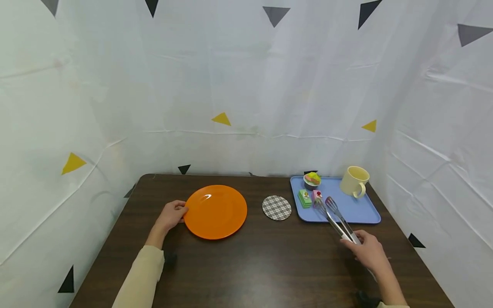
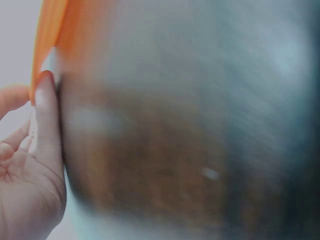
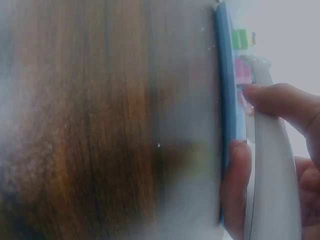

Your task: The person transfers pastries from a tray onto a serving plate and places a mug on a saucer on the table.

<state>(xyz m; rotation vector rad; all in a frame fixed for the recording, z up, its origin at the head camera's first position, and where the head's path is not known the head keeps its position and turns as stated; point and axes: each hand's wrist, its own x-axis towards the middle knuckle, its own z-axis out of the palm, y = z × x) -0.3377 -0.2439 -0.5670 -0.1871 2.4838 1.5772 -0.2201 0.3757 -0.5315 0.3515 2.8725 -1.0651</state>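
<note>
Pinching orange plate (image 1: 215, 212) with left fingers (image 2: 47, 115), gripping tongs (image 1: 345, 235) with right fingers (image 3: 238, 167)

Plain, pale cream sleeves (image 1: 139, 278)

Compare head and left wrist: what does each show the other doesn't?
Only head: the right hand holding the tongs, plus the blue tray, green cake, pink cake, cupcake, yellow mug and checked coaster.

Only left wrist: the palm side of the left hand.

Both: that hand pinching the rim of the orange plate, and the brown table.
</note>
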